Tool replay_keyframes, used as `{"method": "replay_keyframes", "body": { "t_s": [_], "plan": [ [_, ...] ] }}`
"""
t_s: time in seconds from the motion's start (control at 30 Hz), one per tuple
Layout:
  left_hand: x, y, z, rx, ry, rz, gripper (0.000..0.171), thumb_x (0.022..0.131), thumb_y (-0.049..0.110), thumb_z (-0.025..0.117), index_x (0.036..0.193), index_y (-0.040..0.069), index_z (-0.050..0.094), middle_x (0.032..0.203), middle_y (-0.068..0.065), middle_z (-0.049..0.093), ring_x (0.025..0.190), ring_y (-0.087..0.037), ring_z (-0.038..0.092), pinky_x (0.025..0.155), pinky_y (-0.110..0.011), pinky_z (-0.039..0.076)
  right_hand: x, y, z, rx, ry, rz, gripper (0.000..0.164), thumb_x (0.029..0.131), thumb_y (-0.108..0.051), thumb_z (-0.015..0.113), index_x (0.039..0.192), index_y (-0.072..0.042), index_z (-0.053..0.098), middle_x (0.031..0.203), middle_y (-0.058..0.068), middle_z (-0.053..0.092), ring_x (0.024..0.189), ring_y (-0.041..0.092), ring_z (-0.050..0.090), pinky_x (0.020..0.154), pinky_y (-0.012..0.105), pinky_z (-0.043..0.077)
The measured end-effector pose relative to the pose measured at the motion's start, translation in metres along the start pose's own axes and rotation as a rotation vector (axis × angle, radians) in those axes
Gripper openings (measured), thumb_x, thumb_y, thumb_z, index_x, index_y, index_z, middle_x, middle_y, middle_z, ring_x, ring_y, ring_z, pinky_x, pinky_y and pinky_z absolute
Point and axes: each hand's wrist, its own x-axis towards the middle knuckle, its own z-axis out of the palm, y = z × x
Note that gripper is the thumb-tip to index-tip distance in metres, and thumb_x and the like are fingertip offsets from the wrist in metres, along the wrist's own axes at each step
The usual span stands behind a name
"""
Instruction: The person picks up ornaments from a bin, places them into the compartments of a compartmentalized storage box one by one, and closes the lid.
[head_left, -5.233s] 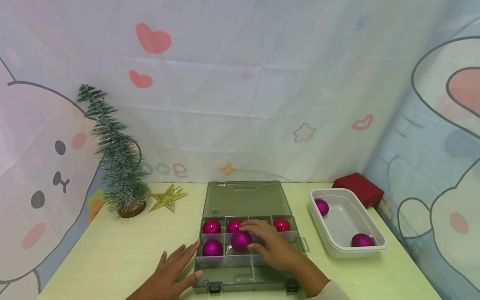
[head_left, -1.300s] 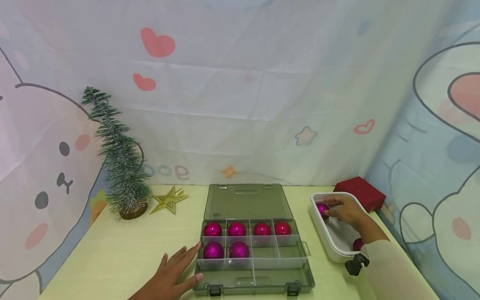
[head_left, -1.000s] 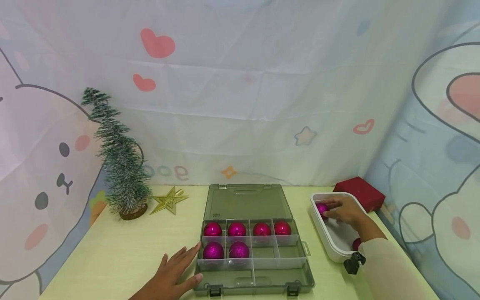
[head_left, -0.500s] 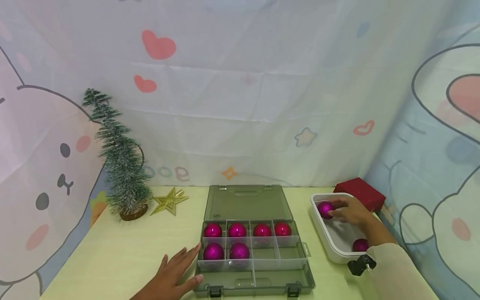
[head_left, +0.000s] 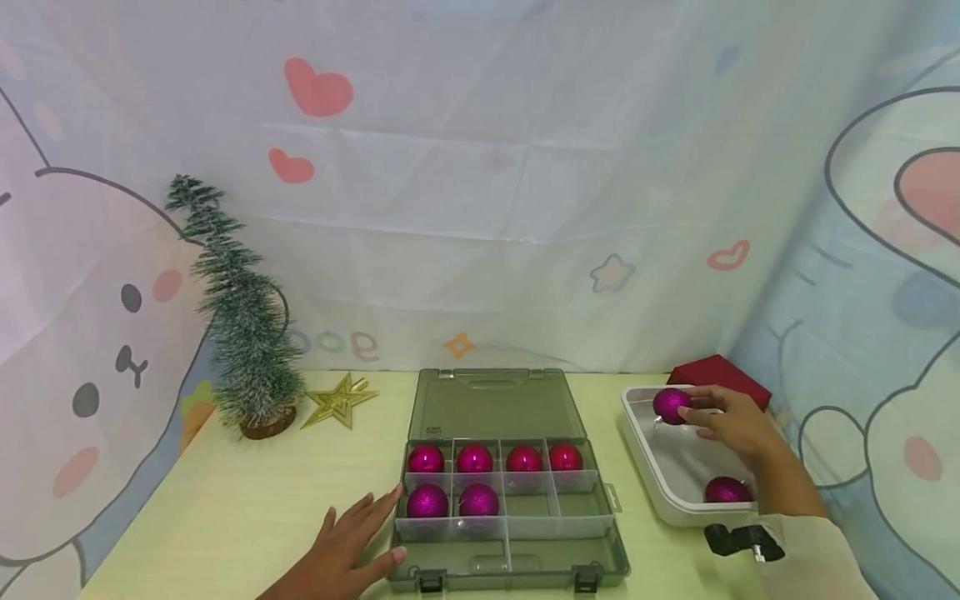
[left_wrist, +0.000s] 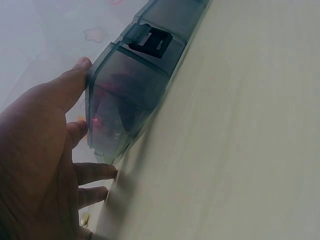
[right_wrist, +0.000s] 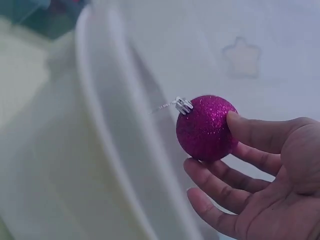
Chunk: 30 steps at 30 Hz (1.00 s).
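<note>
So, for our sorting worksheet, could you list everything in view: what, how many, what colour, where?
Divided box: 1, smoky green, lid open, table centre
Shiny balls: 4, pink to red, box's back row
Glittery balls: 2, purple, middle row, left two compartments
Tub: 1, white, right of the box
Loose ball: 1, glittery purple, tub's near end
Held ball: 1, glittery purple, in the right hand
Red block: 1, behind the tub
Star: 1, gold, beside the tree
Tree: 1, frosted green, rear left
Table: 1, pale yellow, underneath
Backdrop: panel count unclear, white and blue, behind
Wrist device: 1, black, at the sleeve
Sleeve: 1, cream, right arm
Hands: 2, bare; left hand against the box's left side
</note>
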Motion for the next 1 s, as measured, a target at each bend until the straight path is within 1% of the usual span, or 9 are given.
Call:
{"method": "replay_keyframes", "body": {
  "t_s": [0.1,0.2,0.37,0.5,0.63,0.73,0.83,0.9,1.0],
  "plan": [
    [0.001,-0.001,0.0,0.009,0.002,-0.004,0.079,0.112,0.048,0.061,0.177,0.027,0.023,0.181,-0.013,0.029,0.167,-0.058,0.014,0.113,-0.093,-0.014,-0.007,-0.004,0.003,0.067,0.029,-0.008,0.063,0.108,-0.027,0.073,0.156,0.007,0.049,0.15,0.029,0.057,0.104,-0.001,0.067,0.092,0.026,0.066],
    [0.001,-0.002,-0.001,0.01,0.005,-0.005,0.079,0.112,0.049,0.061,0.177,0.027,0.023,0.181,-0.013,0.029,0.167,-0.058,0.014,0.113,-0.093,-0.014,-0.015,-0.009,0.01,0.114,0.053,0.004,0.064,0.108,-0.032,0.073,0.155,0.005,0.05,0.143,0.019,0.062,0.1,-0.008,0.066,0.092,0.023,0.065],
    [0.001,-0.002,0.0,0.003,0.001,-0.005,0.078,0.112,0.049,0.061,0.177,0.029,0.023,0.182,-0.013,0.028,0.167,-0.057,0.013,0.113,-0.093,-0.015,-0.024,-0.015,0.023,0.173,0.101,0.008,0.065,0.107,-0.036,0.074,0.154,0.004,0.052,0.131,-0.003,0.065,0.101,-0.009,0.068,0.091,0.021,0.064],
    [0.001,-0.003,0.001,0.007,0.0,-0.004,0.078,0.112,0.048,0.061,0.177,0.029,0.022,0.182,-0.012,0.028,0.167,-0.057,0.013,0.113,-0.093,-0.014,-0.028,-0.022,0.035,0.22,0.153,-0.023,0.064,0.106,-0.034,0.076,0.152,0.004,0.054,0.126,-0.012,0.064,0.1,-0.007,0.069,0.09,0.02,0.064],
    [0.001,-0.003,0.001,0.006,0.001,0.0,0.078,0.112,0.047,0.06,0.177,0.028,0.021,0.182,-0.013,0.028,0.167,-0.058,0.013,0.114,-0.093,-0.014,-0.035,-0.032,0.045,0.261,0.172,-0.059,0.059,0.106,-0.035,0.076,0.149,0.002,0.058,0.121,-0.021,0.065,0.101,-0.005,0.07,0.09,0.02,0.064],
    [0.001,-0.003,0.001,-0.001,0.0,0.003,0.079,0.112,0.048,0.06,0.177,0.028,0.02,0.182,-0.014,0.028,0.167,-0.058,0.013,0.114,-0.092,-0.015,-0.039,-0.039,0.053,0.316,0.164,-0.099,0.052,0.107,-0.031,0.075,0.144,0.001,0.061,0.119,-0.022,0.066,0.101,-0.004,0.073,0.09,0.02,0.064],
    [-0.001,-0.002,0.0,-0.004,0.003,0.007,0.079,0.112,0.048,0.06,0.177,0.027,0.021,0.181,-0.016,0.029,0.167,-0.058,0.012,0.114,-0.092,-0.015,-0.042,-0.044,0.061,0.39,0.146,-0.139,0.043,0.107,-0.022,0.075,0.139,0.004,0.061,0.118,-0.018,0.068,0.1,0.0,0.075,0.089,0.021,0.065],
    [-0.001,-0.001,0.0,-0.004,0.003,0.01,0.079,0.112,0.048,0.061,0.177,0.027,0.021,0.181,-0.017,0.029,0.167,-0.058,0.012,0.115,-0.092,-0.015,-0.044,-0.047,0.066,0.414,0.132,-0.156,0.042,0.107,-0.018,0.074,0.138,0.005,0.059,0.118,-0.016,0.068,0.099,0.0,0.075,0.089,0.021,0.065],
    [-0.001,-0.001,0.0,0.004,0.005,0.014,0.079,0.112,0.048,0.06,0.177,0.028,0.02,0.182,-0.014,0.028,0.167,-0.057,0.013,0.115,-0.092,-0.015,-0.048,-0.052,0.075,0.424,0.114,-0.164,0.045,0.107,-0.014,0.074,0.141,0.007,0.055,0.117,-0.014,0.068,0.097,0.001,0.075,0.088,0.021,0.065]
  ]
}}
